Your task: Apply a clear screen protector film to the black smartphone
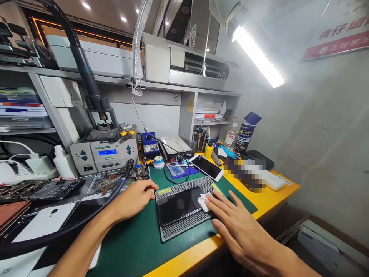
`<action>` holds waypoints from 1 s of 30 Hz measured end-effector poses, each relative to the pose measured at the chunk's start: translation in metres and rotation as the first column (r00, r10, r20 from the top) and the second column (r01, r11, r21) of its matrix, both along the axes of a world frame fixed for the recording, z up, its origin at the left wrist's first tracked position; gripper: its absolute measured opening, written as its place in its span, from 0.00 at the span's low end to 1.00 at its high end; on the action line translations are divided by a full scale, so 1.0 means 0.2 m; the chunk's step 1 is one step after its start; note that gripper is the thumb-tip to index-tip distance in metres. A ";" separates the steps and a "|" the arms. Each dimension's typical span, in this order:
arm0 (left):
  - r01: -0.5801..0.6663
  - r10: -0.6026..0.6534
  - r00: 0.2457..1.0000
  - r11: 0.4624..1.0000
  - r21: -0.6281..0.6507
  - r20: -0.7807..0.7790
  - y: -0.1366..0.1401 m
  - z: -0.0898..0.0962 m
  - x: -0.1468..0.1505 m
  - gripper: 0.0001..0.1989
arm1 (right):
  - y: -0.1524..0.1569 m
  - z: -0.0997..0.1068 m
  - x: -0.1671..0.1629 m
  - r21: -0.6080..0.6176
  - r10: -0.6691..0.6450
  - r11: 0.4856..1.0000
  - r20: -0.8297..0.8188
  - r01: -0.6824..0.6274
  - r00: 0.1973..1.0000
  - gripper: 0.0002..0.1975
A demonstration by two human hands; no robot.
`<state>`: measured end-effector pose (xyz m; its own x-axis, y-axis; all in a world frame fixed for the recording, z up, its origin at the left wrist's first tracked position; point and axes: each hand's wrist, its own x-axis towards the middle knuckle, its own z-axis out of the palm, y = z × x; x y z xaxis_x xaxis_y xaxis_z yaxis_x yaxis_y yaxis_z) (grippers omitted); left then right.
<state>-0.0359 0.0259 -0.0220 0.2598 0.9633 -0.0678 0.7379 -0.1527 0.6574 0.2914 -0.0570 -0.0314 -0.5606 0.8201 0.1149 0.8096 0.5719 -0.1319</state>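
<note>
A phone with a dark, glossy screen (178, 206) lies on a grey perforated pad (184, 229), which rests on a green work mat (129, 246). My right hand (236, 223) presses a crumpled white tissue (204, 202) against the right end of the phone, its fingers extended over the tissue. At the pad's upper left corner, my left hand (140, 198) has its fingers curled in, close to or touching the edge. Nothing shows in the left hand.
Behind the pad lies a white-framed phone (206, 167). A soldering station (106, 154) and opened phone parts (49, 188) stand left, with a black hose (115, 196) crossing there. A spray can (245, 134) and a clear bottle (230, 136) are at the back right.
</note>
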 end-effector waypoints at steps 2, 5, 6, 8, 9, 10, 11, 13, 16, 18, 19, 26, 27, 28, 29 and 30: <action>-0.001 0.001 1.000 1.000 -0.002 0.000 0.00 0.00 0.00 0.21 | 0.02 0.01 -0.01 -0.016 -0.024 1.000 -0.021 0.024 0.999 0.27; -0.007 0.007 1.000 1.000 -0.015 0.004 0.00 -0.01 0.00 0.21 | 0.06 0.03 -0.02 -0.048 -0.051 0.998 -0.033 0.050 0.998 0.26; -0.010 0.011 1.000 1.000 -0.019 0.008 0.00 -0.01 0.00 0.21 | 0.08 0.04 -0.02 -0.056 -0.054 0.997 -0.035 0.052 0.998 0.26; -0.015 0.016 1.000 1.000 -0.025 0.014 0.00 -0.01 0.00 0.20 | 0.12 0.04 -0.03 -0.066 -0.056 0.996 -0.031 0.054 0.998 0.27; -0.017 0.017 1.000 1.000 -0.025 0.016 0.00 -0.01 0.00 0.20 | 0.14 0.05 -0.03 -0.067 -0.058 0.996 -0.027 0.056 0.998 0.27; -0.018 0.018 1.000 1.000 -0.022 0.016 0.00 -0.01 0.00 0.20 | 0.16 0.05 -0.04 -0.065 -0.057 0.996 -0.020 0.056 0.998 0.28; -0.019 0.020 1.000 1.000 -0.017 0.015 0.00 -0.01 0.00 0.20 | 0.19 0.05 -0.04 -0.062 -0.055 0.997 -0.013 0.054 0.998 0.28; -0.020 0.020 1.000 1.000 -0.008 0.013 0.00 0.00 0.00 0.20 | 0.22 0.06 -0.05 -0.053 -0.045 0.998 0.000 0.045 0.999 0.28; -0.013 0.013 1.000 1.000 -0.014 0.019 -0.01 0.00 0.00 0.19 | 0.26 0.06 -0.07 -0.033 -0.022 0.999 0.021 0.022 1.000 0.28; -0.010 0.010 1.000 1.000 -0.019 0.027 0.00 0.00 0.00 0.18 | 0.27 0.07 -0.09 -0.005 -0.001 1.000 0.047 0.001 0.999 0.27; -0.010 0.011 0.999 1.000 -0.015 0.032 0.00 0.00 0.00 0.18 | 0.28 0.07 -0.10 0.011 0.012 1.000 0.064 -0.012 0.998 0.27; -0.004 0.003 0.998 1.000 0.021 0.060 0.01 -0.03 -0.01 0.18 | 0.24 0.10 -0.28 0.051 0.122 0.990 0.116 -0.128 0.986 0.26; -0.004 0.003 0.998 1.000 0.026 0.059 0.01 -0.03 -0.01 0.18 | 0.23 0.10 -0.32 0.046 0.143 0.988 0.110 -0.149 0.984 0.26; -0.005 0.003 0.998 1.000 0.029 0.058 0.01 -0.03 -0.01 0.18 | 0.22 0.11 -0.36 0.041 0.166 0.984 0.102 -0.171 0.981 0.26; -0.006 0.004 0.998 0.999 0.033 0.057 0.01 -0.03 -0.01 0.18 | 0.22 0.11 -0.40 0.037 0.190 0.980 0.092 -0.194 0.978 0.26; -0.006 0.004 0.998 0.999 0.037 0.056 0.01 -0.03 -0.01 0.18 | 0.21 0.11 -0.44 0.035 0.213 0.976 0.080 -0.216 0.974 0.26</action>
